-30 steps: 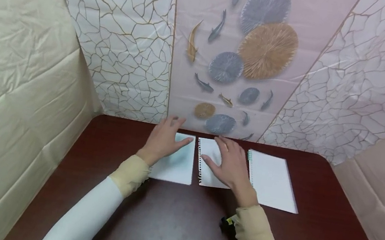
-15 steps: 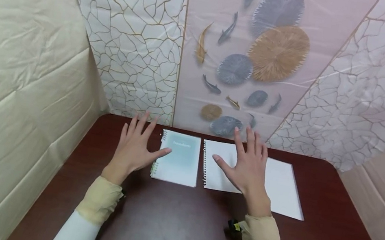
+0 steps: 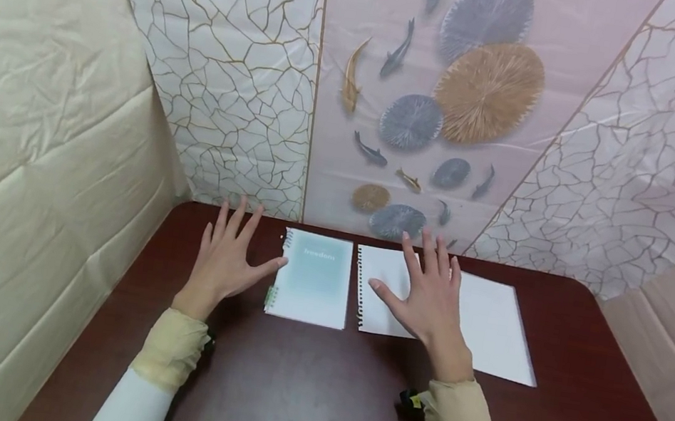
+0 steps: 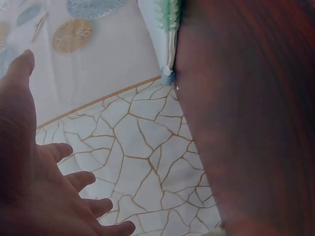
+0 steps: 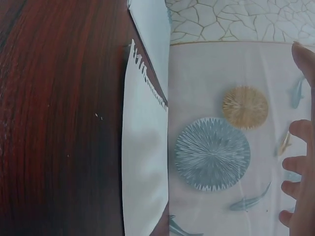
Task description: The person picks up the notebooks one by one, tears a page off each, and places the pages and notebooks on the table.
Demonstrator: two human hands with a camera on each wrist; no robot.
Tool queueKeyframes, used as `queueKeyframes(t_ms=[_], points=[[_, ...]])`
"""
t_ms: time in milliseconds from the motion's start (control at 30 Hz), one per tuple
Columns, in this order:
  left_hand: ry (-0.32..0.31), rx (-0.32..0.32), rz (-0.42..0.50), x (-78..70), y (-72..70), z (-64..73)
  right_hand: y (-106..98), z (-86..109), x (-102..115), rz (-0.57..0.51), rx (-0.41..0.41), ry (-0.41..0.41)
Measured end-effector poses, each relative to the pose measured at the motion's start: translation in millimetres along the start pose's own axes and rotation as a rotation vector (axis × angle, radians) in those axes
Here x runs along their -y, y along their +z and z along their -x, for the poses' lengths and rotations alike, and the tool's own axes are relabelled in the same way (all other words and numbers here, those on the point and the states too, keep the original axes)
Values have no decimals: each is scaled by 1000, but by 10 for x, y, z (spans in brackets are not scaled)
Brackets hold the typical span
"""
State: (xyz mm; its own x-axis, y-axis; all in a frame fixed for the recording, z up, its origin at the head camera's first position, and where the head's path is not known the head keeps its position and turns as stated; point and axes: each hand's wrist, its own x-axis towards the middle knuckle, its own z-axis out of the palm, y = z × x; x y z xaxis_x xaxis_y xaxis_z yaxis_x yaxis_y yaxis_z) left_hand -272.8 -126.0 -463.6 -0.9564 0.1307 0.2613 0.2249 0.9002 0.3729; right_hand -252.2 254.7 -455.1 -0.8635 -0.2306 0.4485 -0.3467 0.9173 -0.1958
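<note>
My left hand (image 3: 225,263) hovers with spread fingers over the table, just left of a spiral notebook (image 3: 314,286) whose pale blue cover reads "freedom". In the left wrist view that hand (image 4: 44,177) holds nothing, and the notebook's coil (image 4: 167,19) shows at the top. My right hand (image 3: 432,296), also spread and holding nothing, is above a loose white sheet (image 3: 378,310) with a torn, punched left edge. It hides part of that sheet and the left side of a further white pad or notebook (image 3: 495,333). The torn sheet (image 5: 142,147) lies flat in the right wrist view.
A dark red-brown table (image 3: 299,392) carries all the papers in a row near its far edge. Behind it rises a patterned backdrop (image 3: 350,169) with fish and round leaf shapes. A beige cloth (image 3: 54,199) walls off the left side, another the right.
My left hand has moved left off the blue notebook, uncovering its cover. My right hand has lifted and shifted slightly right, its fingers spreading. The papers lie in the same row.
</note>
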Motion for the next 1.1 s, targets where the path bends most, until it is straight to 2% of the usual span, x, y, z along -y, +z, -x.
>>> queueKeyframes(t_ms=[167, 300, 400, 533, 700, 833, 867, 967, 1100], points=[[5, 51, 0, -40, 37, -19, -152, 17, -81, -63, -3, 22], [62, 97, -12, -241, 89, -17, -307, 54, -236, -105, -25, 75], [123, 142, -21, -516, 193, 3, -382, 94, -408, -132, -35, 133], [230, 191, -45, -977, 409, 9, -433, 157, -720, -155, 8, 240], [413, 259, -88, -1599, 722, -19, -443, 277, -1216, -84, 144, 394], [504, 355, -161, -2006, 954, -57, -431, 412, -1537, -14, 273, 513], [512, 381, -173, -2094, 1007, -68, -437, 453, -1590, -9, 304, 552], [547, 410, -234, -2347, 1150, -85, -484, 568, -1678, -9, 384, 667], [610, 403, -308, -2627, 1290, -72, -572, 664, -1698, -5, 443, 760]])
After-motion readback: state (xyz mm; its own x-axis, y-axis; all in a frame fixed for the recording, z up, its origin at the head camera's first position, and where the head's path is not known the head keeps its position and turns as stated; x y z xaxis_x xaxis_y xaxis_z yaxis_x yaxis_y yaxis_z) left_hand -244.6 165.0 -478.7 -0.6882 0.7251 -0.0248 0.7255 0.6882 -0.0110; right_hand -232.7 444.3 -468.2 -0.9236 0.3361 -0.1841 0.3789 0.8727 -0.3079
